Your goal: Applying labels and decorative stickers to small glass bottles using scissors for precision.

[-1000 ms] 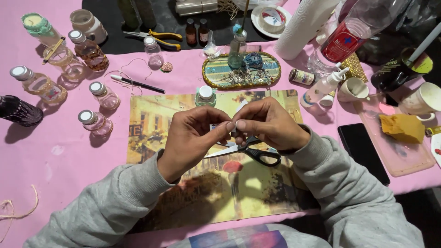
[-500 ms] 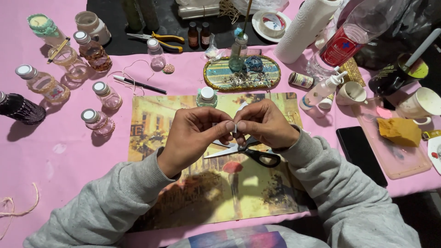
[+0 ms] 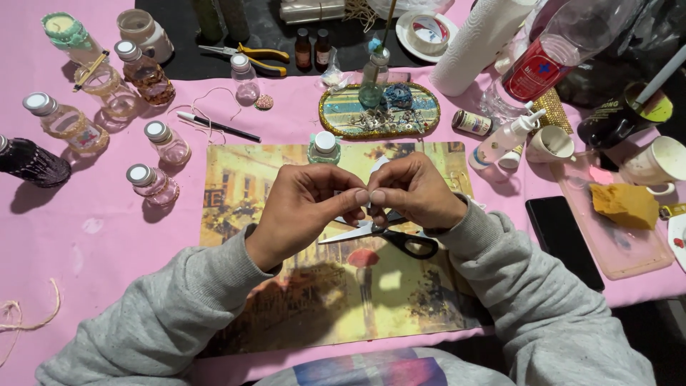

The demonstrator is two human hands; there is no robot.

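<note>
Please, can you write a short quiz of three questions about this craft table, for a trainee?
1. True or false: the scissors lie on the picture placemat, below the hands.
2. What touches the tiny white piece? A) left hand only B) right hand only C) fingertips of both hands
3. Fill in: the yellow-handled pliers lie on the ___ mat at the far edge.

Key: 1 true; 2 C; 3 black.
</note>
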